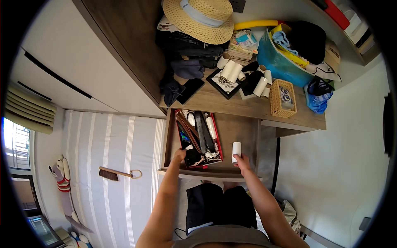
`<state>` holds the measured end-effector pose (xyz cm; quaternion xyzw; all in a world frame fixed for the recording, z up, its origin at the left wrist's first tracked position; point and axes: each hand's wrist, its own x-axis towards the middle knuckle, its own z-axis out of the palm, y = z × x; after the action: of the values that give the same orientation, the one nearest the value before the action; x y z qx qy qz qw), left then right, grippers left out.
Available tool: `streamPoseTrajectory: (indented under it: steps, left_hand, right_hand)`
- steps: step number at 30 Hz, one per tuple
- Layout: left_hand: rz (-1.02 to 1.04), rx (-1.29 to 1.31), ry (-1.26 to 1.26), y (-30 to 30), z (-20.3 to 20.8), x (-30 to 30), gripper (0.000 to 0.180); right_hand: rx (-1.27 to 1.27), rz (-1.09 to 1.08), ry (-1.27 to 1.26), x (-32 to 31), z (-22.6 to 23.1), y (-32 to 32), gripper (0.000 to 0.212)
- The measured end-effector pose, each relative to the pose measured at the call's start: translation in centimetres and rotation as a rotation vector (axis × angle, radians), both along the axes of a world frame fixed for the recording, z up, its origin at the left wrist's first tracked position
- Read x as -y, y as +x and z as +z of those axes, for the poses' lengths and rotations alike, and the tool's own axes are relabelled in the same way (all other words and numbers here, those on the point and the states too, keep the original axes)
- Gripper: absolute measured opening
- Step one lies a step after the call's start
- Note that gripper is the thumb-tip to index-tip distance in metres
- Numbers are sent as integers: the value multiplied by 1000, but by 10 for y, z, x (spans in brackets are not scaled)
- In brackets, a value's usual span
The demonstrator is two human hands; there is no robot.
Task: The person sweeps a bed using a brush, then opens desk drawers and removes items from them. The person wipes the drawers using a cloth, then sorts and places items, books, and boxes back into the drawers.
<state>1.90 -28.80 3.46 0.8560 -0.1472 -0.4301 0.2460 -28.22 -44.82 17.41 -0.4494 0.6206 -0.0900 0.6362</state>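
Note:
Below the tabletop an open drawer (237, 124) holds a red box (222, 153) of rolled belts (202, 128), a brown strap, cords and small items. My left hand (180, 154) grips the box at its near left side; its fingertips are partly hidden. In my right hand (243, 161) a white cardboard tube (236, 151) stands upright, held over the bare right part of the drawer. More cardboard tubes (260, 87) lie on the tabletop, some on a black-framed picture (219, 86).
On the desk (244, 108) are a straw hat (206, 20) over folded clothes, a blue bag (277, 58) of things, a wicker basket (283, 99) and a dark flat object (191, 91). A striped bed (95, 144) with a brush (111, 173) is to the left.

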Motion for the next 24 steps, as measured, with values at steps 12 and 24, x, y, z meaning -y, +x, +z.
streamPoseTrajectory:
  steps: [12,24]
  left_hand:
    - [-258,213,76,30,31,9,40]
    - [-696,60,-154,8,27,31,41]
  right_hand:
    - [-351,469,-397,-25,-62,-66,49]
    - [-232,141,-352,-29,-43,-62,45]
